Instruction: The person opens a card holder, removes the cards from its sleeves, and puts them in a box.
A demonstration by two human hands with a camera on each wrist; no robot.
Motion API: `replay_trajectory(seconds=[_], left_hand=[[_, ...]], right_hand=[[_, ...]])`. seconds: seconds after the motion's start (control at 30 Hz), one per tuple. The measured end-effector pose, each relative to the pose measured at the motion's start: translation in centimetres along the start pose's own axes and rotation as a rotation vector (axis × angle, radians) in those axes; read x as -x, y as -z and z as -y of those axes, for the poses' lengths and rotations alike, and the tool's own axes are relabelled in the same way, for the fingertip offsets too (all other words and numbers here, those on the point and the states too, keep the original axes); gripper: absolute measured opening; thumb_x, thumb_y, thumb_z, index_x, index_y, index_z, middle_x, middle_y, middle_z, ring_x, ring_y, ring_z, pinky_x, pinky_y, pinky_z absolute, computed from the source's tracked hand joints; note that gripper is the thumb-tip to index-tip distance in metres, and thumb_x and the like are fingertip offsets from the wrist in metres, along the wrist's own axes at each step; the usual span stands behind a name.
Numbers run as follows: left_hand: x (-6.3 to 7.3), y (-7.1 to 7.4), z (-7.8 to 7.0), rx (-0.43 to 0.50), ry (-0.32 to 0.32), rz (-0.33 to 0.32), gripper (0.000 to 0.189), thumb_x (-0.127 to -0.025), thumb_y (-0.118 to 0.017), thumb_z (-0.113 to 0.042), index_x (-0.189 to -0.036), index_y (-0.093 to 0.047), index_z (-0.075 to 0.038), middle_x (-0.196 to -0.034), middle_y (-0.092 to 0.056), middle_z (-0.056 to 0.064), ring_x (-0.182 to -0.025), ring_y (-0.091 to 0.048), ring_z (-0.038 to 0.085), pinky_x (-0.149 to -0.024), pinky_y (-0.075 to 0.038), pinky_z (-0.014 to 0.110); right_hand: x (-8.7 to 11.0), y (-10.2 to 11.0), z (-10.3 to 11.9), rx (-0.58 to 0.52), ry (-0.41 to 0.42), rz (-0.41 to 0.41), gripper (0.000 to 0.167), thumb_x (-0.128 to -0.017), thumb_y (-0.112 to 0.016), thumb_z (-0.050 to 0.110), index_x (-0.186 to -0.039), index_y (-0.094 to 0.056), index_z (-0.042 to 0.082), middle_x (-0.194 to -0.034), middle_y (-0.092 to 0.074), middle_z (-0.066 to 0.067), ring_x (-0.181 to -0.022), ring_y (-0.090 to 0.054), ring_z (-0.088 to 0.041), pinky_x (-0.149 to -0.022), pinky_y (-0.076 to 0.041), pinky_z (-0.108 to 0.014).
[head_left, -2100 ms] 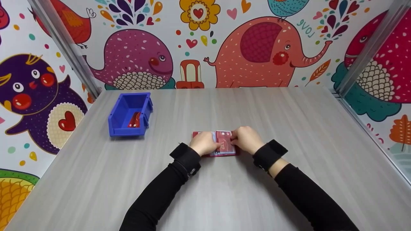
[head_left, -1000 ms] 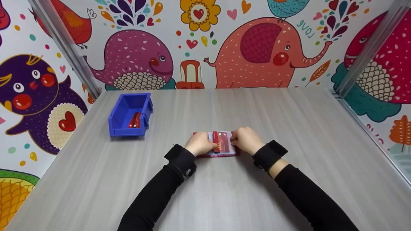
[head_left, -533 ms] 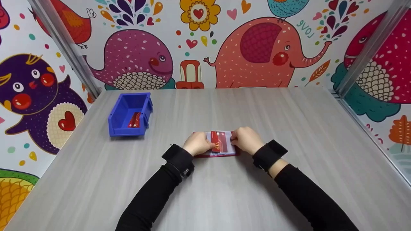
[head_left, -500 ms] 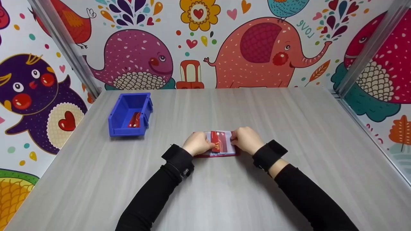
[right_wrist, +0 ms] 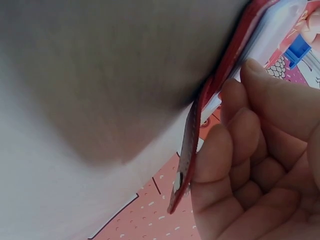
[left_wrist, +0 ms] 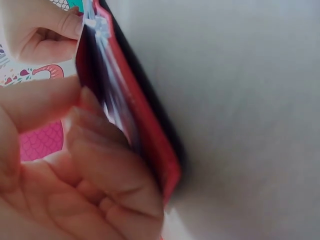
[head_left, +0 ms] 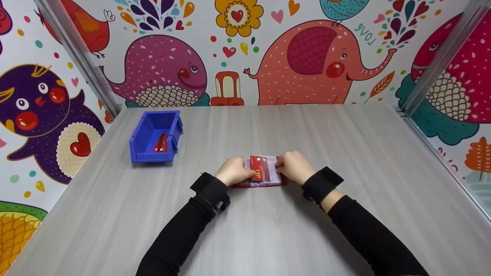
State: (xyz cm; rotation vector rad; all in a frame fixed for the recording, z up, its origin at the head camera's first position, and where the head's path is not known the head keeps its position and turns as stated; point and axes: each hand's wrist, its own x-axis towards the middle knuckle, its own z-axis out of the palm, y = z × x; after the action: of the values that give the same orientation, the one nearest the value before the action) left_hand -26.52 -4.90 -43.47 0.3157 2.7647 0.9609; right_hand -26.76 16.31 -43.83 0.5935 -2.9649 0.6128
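Note:
An opened red card holder (head_left: 264, 186) with clear plastic sleeves (head_left: 274, 168) lies on the table between my hands. My left hand (head_left: 232, 171) pinches the left edge of a red VIP card (head_left: 257, 168), which lies partly under a clear sleeve. My right hand (head_left: 294, 167) pinches the right edge of the sleeves between thumb and fingers. Seen from the right wrist, a strap with a snap (right_wrist: 187, 145) sticks out from the holder beside my fingers. The left wrist view shows the holder's red cover (left_wrist: 145, 120) edge-on; my left fingers hide part of the sleeves.
A blue plastic bin (head_left: 151, 157) stands at the back left of the table, with red cards (head_left: 161, 143) inside. Printed cartoon walls (head_left: 238, 46) enclose the back and sides. Bare grey tabletop (head_left: 261, 237) lies in front of the holder.
My left hand has moved left, sliding the VIP card leftward, so more empty clear sleeve shows on its right. My right hand has stayed at the holder's right edge.

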Motion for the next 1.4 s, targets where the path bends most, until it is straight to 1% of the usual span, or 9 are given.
replay_trajectory(seconds=[0.2,0.47,0.63,0.73,0.83,1.0,1.2,1.33,1.4], left_hand=[[-0.1,0.3,0.3,0.119,0.046,0.042,0.042,-0.084,-0.074,-0.020,-0.056,-0.044,-0.018,-0.053,-0.041,-0.006,-0.048,-0.040,0.008,-0.047,-0.032,0.022],[0.0,0.8,0.8,0.201,0.049,0.051,0.040,-0.083,-0.072,-0.016,-0.053,-0.046,-0.018,-0.051,-0.042,-0.007,-0.044,-0.039,0.006,-0.043,-0.032,0.020],[0.1,1.0,1.0,0.215,0.052,0.036,0.036,-0.083,-0.070,-0.014,-0.053,-0.050,-0.017,-0.051,-0.045,-0.006,-0.045,-0.040,0.007,-0.043,-0.032,0.020],[0.1,1.1,1.1,0.221,0.036,0.015,0.031,-0.082,-0.069,-0.013,-0.055,-0.052,-0.017,-0.053,-0.046,-0.006,-0.047,-0.041,0.007,-0.044,-0.032,0.020],[0.1,1.2,1.3,0.224,0.024,-0.015,0.031,-0.081,-0.066,-0.011,-0.055,-0.050,-0.018,-0.054,-0.044,-0.007,-0.048,-0.040,0.008,-0.046,-0.031,0.020],[0.2,1.4,1.6,0.193,0.015,-0.057,0.033,-0.081,-0.064,-0.012,-0.055,-0.045,-0.018,-0.053,-0.039,-0.007,-0.051,-0.039,0.009,-0.049,-0.030,0.022],[0.4,1.9,1.8,0.170,-0.005,-0.097,0.030,-0.080,-0.062,-0.012,-0.055,-0.047,-0.018,-0.056,-0.042,-0.006,-0.053,-0.041,0.010,-0.049,-0.031,0.022],[0.5,2.3,1.8,0.200,0.025,-0.100,0.032,-0.083,-0.062,-0.011,-0.055,-0.049,-0.017,-0.058,-0.046,-0.005,-0.051,-0.040,0.009,-0.046,-0.030,0.021],[0.5,2.6,1.9,0.212,0.040,-0.107,0.028,-0.084,-0.062,-0.011,-0.057,-0.054,-0.014,-0.059,-0.050,-0.004,-0.052,-0.041,0.009,-0.046,-0.031,0.021]], right_hand=[[0.0,0.0,-0.1,-0.003,0.025,-0.013,0.009,-0.081,-0.079,0.006,-0.089,-0.078,0.001,-0.093,-0.074,-0.012,-0.085,-0.068,-0.028,-0.078,-0.054,-0.043],[0.0,-0.1,-0.2,0.001,0.038,-0.018,0.008,-0.081,-0.079,0.005,-0.088,-0.078,0.001,-0.092,-0.074,-0.012,-0.083,-0.068,-0.028,-0.077,-0.053,-0.043],[0.0,-0.1,-0.1,-0.004,0.044,-0.021,0.007,-0.080,-0.079,0.004,-0.087,-0.078,0.002,-0.090,-0.074,-0.011,-0.082,-0.067,-0.028,-0.076,-0.053,-0.042],[0.0,-0.1,-0.2,-0.002,0.051,-0.026,0.007,-0.080,-0.079,0.003,-0.086,-0.078,0.002,-0.090,-0.074,-0.011,-0.081,-0.067,-0.028,-0.075,-0.053,-0.042],[0.0,-0.1,-0.3,0.004,0.057,-0.030,0.007,-0.079,-0.079,0.002,-0.086,-0.078,0.002,-0.089,-0.074,-0.011,-0.080,-0.067,-0.028,-0.074,-0.053,-0.042],[0.1,-0.1,-0.3,-0.002,0.057,-0.040,0.007,-0.078,-0.079,0.001,-0.085,-0.078,0.002,-0.089,-0.074,-0.011,-0.082,-0.068,-0.029,-0.075,-0.054,-0.042],[0.2,-0.1,-0.4,-0.004,0.058,-0.046,0.005,-0.078,-0.079,0.001,-0.082,-0.078,0.004,-0.089,-0.074,-0.009,-0.080,-0.067,-0.027,-0.073,-0.054,-0.042],[0.1,-0.2,-0.3,-0.007,0.053,-0.041,0.004,-0.079,-0.079,0.002,-0.082,-0.078,0.005,-0.090,-0.074,-0.009,-0.081,-0.067,-0.027,-0.073,-0.054,-0.042],[0.1,-0.2,-0.3,-0.005,0.054,-0.037,0.005,-0.078,-0.079,0.003,-0.083,-0.078,0.005,-0.092,-0.074,-0.010,-0.083,-0.068,-0.027,-0.074,-0.054,-0.041]])
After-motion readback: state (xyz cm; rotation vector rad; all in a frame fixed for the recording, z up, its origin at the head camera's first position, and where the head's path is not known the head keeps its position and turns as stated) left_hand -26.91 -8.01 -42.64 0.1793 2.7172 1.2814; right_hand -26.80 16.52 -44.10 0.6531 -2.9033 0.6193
